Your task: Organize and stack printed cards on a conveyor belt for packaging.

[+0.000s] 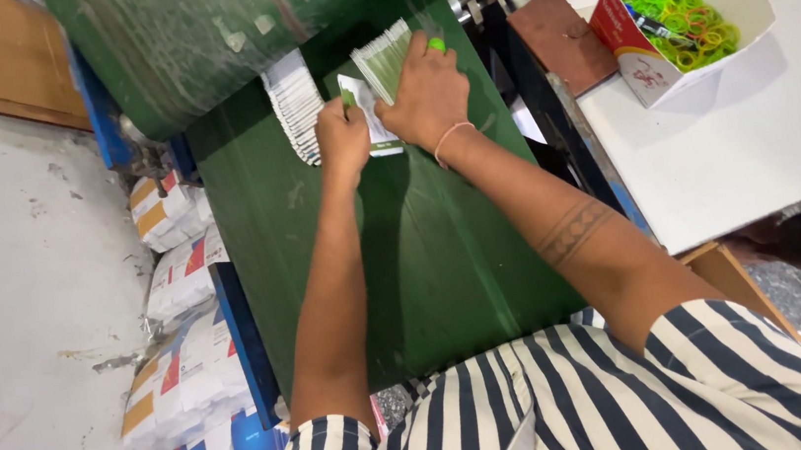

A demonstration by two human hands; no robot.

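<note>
Shirt: a black-and-white striped shirt (pixel 637 399) fills the near edge at 6 o'clock, both bare forearms reaching away from it toward 12 o'clock.
Right hand: the right hand (pixel 427 98) lies palm down, its fingers (pixel 417 54) pressed together onto a fanned stack of green-edged packets (pixel 383 58); a thin band circles the wrist.
Left hand: the left hand (pixel 342 142) sits just beside the right, at its 8 o'clock, fingers curled shut around the edge of a white packet (pixel 371 109) that lies flat between the two hands.
Packet row: a row of white packets (pixel 293 102) stands overlapped at 10 o'clock from the left hand, just beside it.
Surface: all packets rest on a green belt (pixel 425 272), running under a green roller (pixel 222 35) at 12 o'clock.
Table: a white table (pixel 750 149) at 3 o'clock carries an open white box (pixel 642 71) holding green and yellow rubber bands (pixel 686 11).
Floor: wrapped bundles (pixel 179 288) lie on the floor at 9 o'clock.
</note>
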